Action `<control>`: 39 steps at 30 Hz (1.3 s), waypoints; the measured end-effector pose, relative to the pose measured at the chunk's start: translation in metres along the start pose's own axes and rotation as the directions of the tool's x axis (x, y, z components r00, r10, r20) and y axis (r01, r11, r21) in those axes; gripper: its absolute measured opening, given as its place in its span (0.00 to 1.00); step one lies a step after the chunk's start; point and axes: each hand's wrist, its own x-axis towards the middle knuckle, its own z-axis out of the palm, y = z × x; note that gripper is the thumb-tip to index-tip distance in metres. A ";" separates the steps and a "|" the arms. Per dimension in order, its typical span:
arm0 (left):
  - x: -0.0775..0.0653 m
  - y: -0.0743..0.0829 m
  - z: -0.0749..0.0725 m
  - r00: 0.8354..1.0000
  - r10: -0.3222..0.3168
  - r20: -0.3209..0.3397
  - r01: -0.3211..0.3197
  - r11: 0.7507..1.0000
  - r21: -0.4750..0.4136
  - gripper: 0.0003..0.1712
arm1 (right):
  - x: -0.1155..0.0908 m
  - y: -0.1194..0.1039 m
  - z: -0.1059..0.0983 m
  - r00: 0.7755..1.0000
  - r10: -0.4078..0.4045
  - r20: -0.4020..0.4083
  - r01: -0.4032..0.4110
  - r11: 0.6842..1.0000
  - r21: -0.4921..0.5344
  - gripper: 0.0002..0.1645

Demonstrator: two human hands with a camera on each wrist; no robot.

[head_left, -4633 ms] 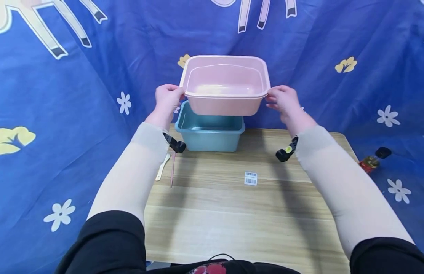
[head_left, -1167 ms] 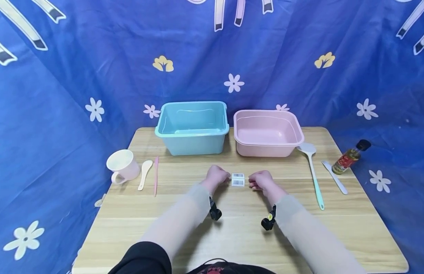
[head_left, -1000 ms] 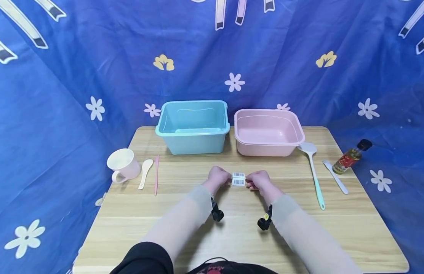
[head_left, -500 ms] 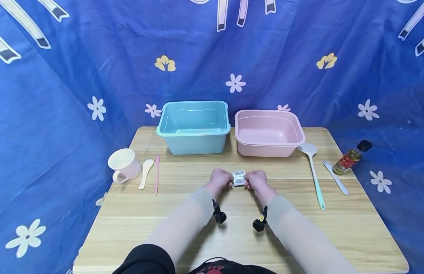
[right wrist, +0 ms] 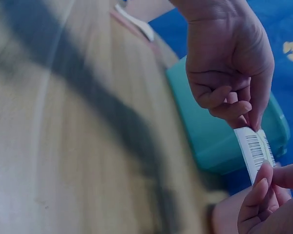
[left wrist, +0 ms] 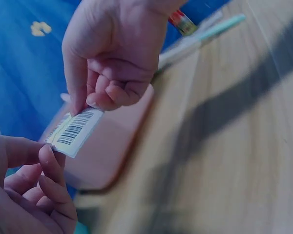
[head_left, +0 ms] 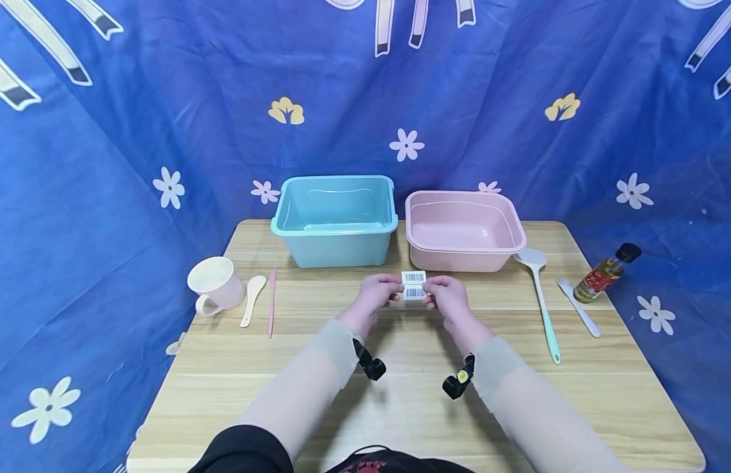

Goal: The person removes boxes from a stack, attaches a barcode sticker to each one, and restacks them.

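A small white card with two barcodes (head_left: 414,293) is held up off the table in front of the pink basin. My left hand (head_left: 374,299) pinches its left edge between thumb and fingers. On the opposite edge, my right hand (head_left: 450,302) pinches it the same way. Close up in the left wrist view, the barcode card (left wrist: 77,130) is slightly bent along a middle line, with thumbs on its face. The right wrist view shows the barcode card (right wrist: 254,148) tilted between both hands. Its underside is hidden.
A teal basin (head_left: 335,246) and a pink basin (head_left: 456,260) stand at the back. Leftward lie a white mug (head_left: 217,289), a white spoon (head_left: 252,299) and a pink stick (head_left: 272,302). Rightward are a turner (head_left: 541,302), a pale knife-like utensil (head_left: 580,307) and a sauce bottle (head_left: 598,279).
Earlier both hands held the pink basin in the air; it now stands right of the teal one. The hands closed on the barcode card's edges and raised it from the table.
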 end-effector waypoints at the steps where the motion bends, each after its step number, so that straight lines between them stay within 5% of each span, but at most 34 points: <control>1: -0.001 0.004 -0.001 1.000 0.011 0.006 -0.011 1.000 -0.003 0.11 | -0.001 -0.004 0.000 1.000 -0.012 0.007 0.012 1.000 0.006 0.08; 7: -0.013 0.026 -0.002 0.996 0.085 0.004 -0.085 0.996 -0.016 0.10 | -0.013 -0.025 0.001 0.990 -0.141 0.009 0.141 0.987 -0.076 0.12; 9: -0.017 0.032 -0.003 0.994 0.109 -0.008 -0.109 0.994 -0.013 0.09 | -0.018 -0.030 0.002 0.956 -0.292 0.006 0.288 0.938 -0.194 0.15; 10: -0.019 0.034 -0.003 0.992 0.122 -0.015 -0.122 0.992 -0.013 0.09 | -0.020 -0.032 0.003 0.920 -0.393 0.016 0.382 0.884 -0.271 0.16; 12: -0.022 0.038 -0.003 0.988 0.152 -0.028 -0.152 0.988 -0.004 0.08 | -0.026 -0.036 0.005 0.795 -0.603 0.074 0.573 0.703 -0.422 0.16; 14: -0.025 0.041 -0.003 0.982 0.184 -0.035 -0.184 0.983 0.004 0.08 | -0.029 -0.038 0.006 0.622 -0.763 0.176 0.718 0.465 -0.518 0.15; 16: -0.028 0.043 -0.003 0.975 0.218 -0.037 -0.217 0.976 0.012 0.08 | -0.032 -0.040 0.007 0.463 -0.842 0.277 0.795 0.255 -0.551 0.13; 17: -0.029 0.043 -0.002 0.971 0.235 -0.034 -0.235 0.972 0.014 0.08 | -0.032 -0.041 0.008 0.403 -0.858 0.318 0.815 0.178 -0.551 0.12; 19: -0.031 0.044 -0.002 0.964 0.265 -0.025 -0.265 0.964 0.017 0.09 | -0.032 -0.041 0.010 0.330 -0.869 0.369 0.829 0.080 -0.554 0.12; 23: -0.034 0.045 0.000 0.950 0.312 -0.012 -0.311 0.950 0.016 0.10 | -0.033 -0.040 0.012 0.301 -0.865 0.401 0.817 0.017 -0.577 0.12; 28: -0.035 0.045 0.001 0.942 0.335 -0.019 -0.335 0.942 0.005 0.09 | -0.031 -0.037 0.013 0.316 -0.862 0.395 0.800 0.018 -0.600 0.11; 39: -0.037 0.043 0.002 0.942 0.335 -0.020 -0.335 0.942 -0.013 0.09 | -0.029 -0.035 0.013 0.313 -0.862 0.398 0.805 0.019 -0.593 0.10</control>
